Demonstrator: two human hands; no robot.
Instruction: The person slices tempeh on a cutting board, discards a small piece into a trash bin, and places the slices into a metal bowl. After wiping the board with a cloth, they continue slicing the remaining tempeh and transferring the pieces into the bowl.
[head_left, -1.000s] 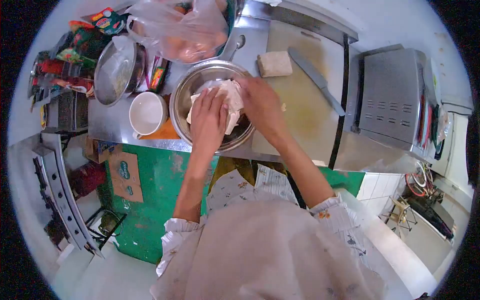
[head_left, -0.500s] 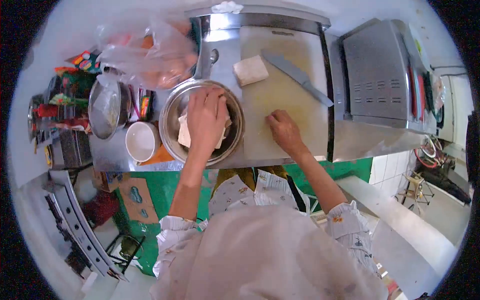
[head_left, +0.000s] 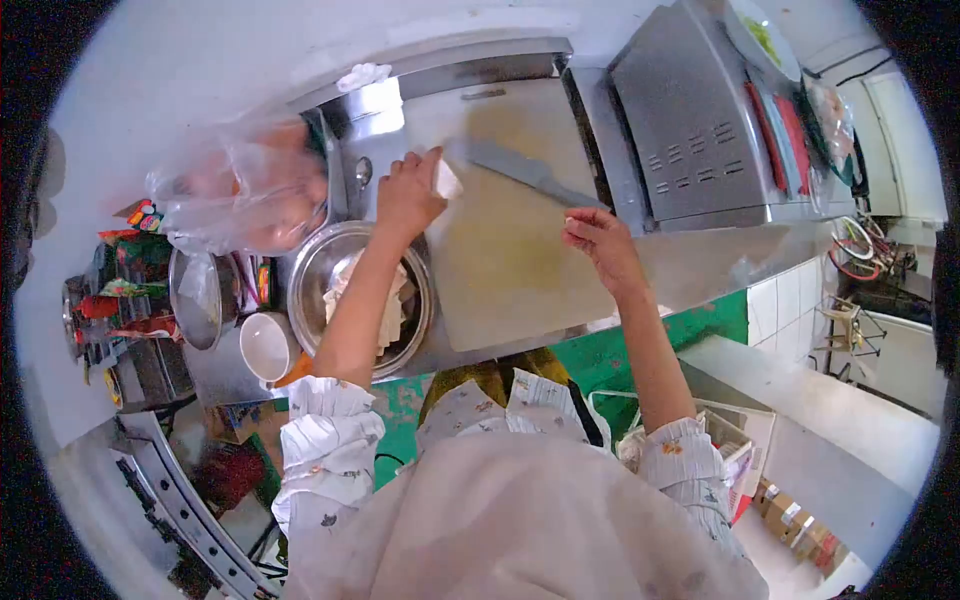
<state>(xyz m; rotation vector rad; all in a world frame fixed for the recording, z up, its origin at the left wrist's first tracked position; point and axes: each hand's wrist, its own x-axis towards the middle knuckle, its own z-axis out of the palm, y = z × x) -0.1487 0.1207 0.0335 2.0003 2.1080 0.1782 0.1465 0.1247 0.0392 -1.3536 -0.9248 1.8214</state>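
Note:
A white block that looks like tofu (head_left: 447,181) is gripped in my left hand (head_left: 408,197), tilted up over the left side of the white cutting board (head_left: 500,290). Close to the handle end of a broad-bladed knife (head_left: 530,172), my right hand (head_left: 602,250) has its fingertips pinched together. A tiny pale bit may be between them, too small to name. The knife lies flat across the upper part of the board. Below my left forearm, a round metal bowl (head_left: 426,312) contains white slices (head_left: 392,318); the forearm covers part of it.
A spoon (head_left: 363,172) lies left of the board. Beyond it is a clear plastic bag (head_left: 235,190) with orange-brown contents. A white mug (head_left: 268,345) and a metal basin (head_left: 196,300) stand left of the bowl. To the right stands a large metal appliance (head_left: 690,120).
My left hand has gone from the bowl to the white block and lifted it off the board. My right hand has moved up and right toward the knife handle. The view has turned.

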